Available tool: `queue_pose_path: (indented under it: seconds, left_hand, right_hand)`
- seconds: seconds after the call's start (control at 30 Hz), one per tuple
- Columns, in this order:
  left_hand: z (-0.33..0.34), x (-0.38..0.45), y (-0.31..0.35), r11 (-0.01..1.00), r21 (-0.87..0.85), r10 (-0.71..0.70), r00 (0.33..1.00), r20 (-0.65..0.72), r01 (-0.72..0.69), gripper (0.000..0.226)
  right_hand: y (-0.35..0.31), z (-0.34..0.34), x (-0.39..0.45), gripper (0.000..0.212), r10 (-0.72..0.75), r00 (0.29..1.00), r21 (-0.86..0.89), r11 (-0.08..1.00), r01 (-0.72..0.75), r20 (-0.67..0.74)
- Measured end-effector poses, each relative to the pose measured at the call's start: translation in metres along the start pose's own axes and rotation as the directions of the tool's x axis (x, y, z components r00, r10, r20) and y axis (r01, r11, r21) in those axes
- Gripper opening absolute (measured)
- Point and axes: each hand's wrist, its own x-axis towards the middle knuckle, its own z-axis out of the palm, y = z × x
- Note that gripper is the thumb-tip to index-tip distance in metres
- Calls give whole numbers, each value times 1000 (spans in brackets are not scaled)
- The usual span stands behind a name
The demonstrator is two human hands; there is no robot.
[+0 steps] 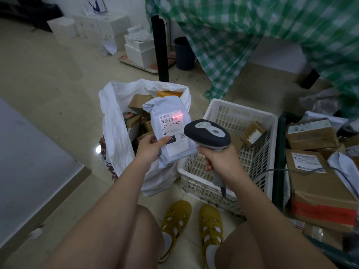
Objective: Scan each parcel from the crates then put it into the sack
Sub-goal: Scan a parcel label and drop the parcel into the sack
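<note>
My left hand (150,147) grips a white plastic mailer parcel (169,117) by its lower left edge, label facing me, held over the open white sack (114,121). My right hand (219,158) is shut on the handle of a grey barcode scanner (207,134), whose head points at the label. A red scan line glows at the right end of the barcode. The sack holds several brown parcels. The white crate (258,162) to its right holds a few small brown parcels (252,132).
A dark green crate (279,158) at the right is full of brown boxes (318,183). The scanner's cable runs right across them. A green checked cloth hangs over a table with a black leg (160,47). White boxes and a dark bin (184,54) stand behind. My feet sit below the crate.
</note>
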Motion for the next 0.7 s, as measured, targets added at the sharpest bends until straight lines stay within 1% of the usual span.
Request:
queue_pose_path:
  seconds: [0.07,0.17,0.23,0.27,0.33,0.4,0.47,0.53,0.57,0.6,0.63,0.67,0.7]
  left_hand:
    - [-4,2,4,997,28,68,988,-136,-65,34]
    - [-16,10,18,988,-19,135,913,-385,-154,38]
    - [-27,22,29,976,23,200,857,-474,-215,41]
    - [-33,29,32,971,80,235,844,-482,-225,43]
    - [-42,45,38,949,206,307,840,-448,-237,44]
    - [-47,63,40,892,354,412,829,-378,-282,45]
    - [-48,82,43,796,516,522,791,-320,-316,45]
    - [-46,98,47,696,652,593,753,-284,-301,46]
    - [-43,105,49,638,712,620,744,-250,-294,48]
    - [-42,113,48,580,763,632,748,-201,-285,54]
    - [-40,120,46,511,818,626,767,-143,-265,62]
    - [-39,128,41,411,884,595,800,-74,-224,71]
    - [-38,134,34,279,942,543,840,5,-185,77]
  right_hand:
    - [-2,4,4,13,-3,999,29,1000,5,-39]
    - [-3,12,14,12,32,994,71,997,-25,-107]
    - [-1,17,23,12,55,989,68,997,-46,-140]
    - [0,20,27,13,67,986,62,996,-58,-156]
    - [2,23,36,16,85,981,60,995,-76,-177]
    - [4,26,44,17,102,975,56,994,-93,-195]
    - [7,29,50,21,116,970,57,993,-106,-216]
    - [9,30,57,27,130,965,63,991,-118,-229]
    - [10,30,61,29,133,964,73,990,-119,-231]
    - [10,30,65,30,133,964,82,990,-118,-230]
    - [10,31,68,30,134,964,84,990,-117,-229]
    - [9,32,72,28,135,964,83,989,-119,-227]
    - [9,32,74,27,139,964,84,989,-123,-226]
